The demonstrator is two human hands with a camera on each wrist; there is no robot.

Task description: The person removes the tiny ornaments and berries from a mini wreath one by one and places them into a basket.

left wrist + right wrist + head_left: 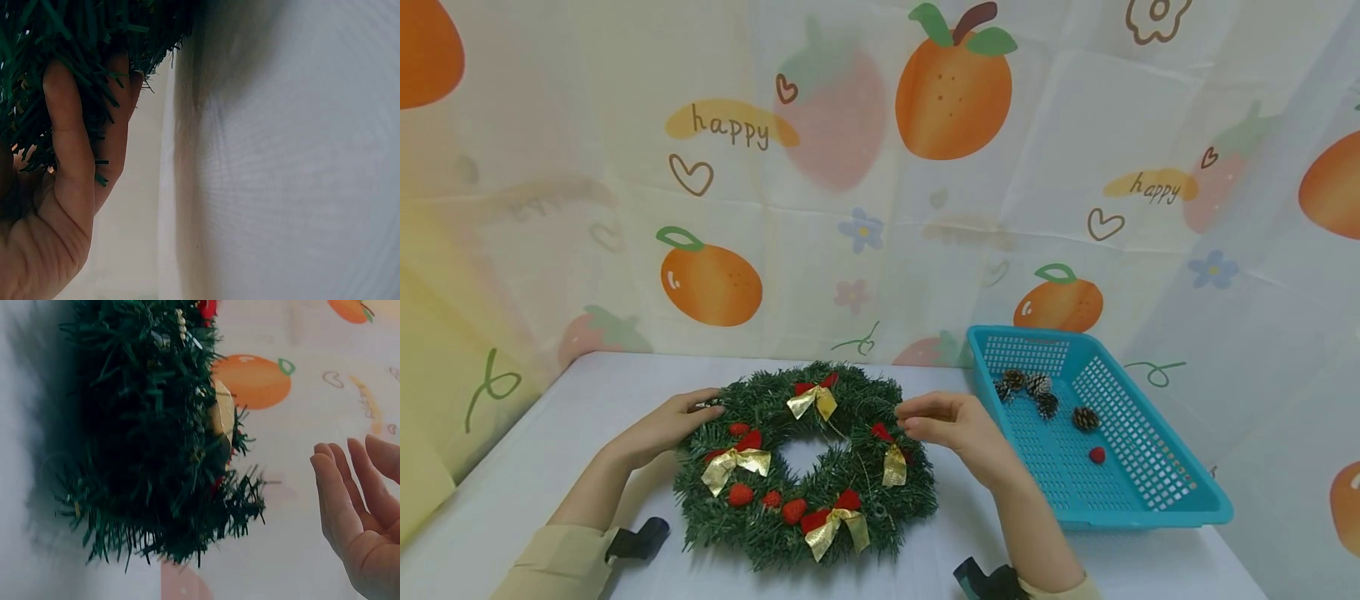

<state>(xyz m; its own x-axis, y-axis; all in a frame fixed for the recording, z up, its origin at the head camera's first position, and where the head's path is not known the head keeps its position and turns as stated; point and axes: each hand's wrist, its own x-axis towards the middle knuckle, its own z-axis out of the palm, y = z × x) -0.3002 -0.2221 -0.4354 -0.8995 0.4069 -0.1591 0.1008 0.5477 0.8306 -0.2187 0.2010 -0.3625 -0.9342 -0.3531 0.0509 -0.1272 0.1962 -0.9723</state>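
Note:
A green wreath [752, 533] lies on the table with several gold-and-red bows, such as the upper bow [812, 402], and several small red strawberries [793, 511] on its left and front. At its upper left edge my left hand [681, 425] grips the wreath; in the left wrist view its fingers [72, 144] curl into the green needles. My right hand [958, 429] hovers over the wreath's right side, near the right bow [894, 465]. The right wrist view shows that hand [359, 519] apart from the wreath [137, 444], fingers loosely bent, nothing between them.
To the right stands a blue plastic basket [1165, 525] with several pine cones [1086, 418] and one red strawberry [1097, 455] in it. A white cloth covers the table [617, 392]. Behind it hangs a fruit-print curtain [925, 250].

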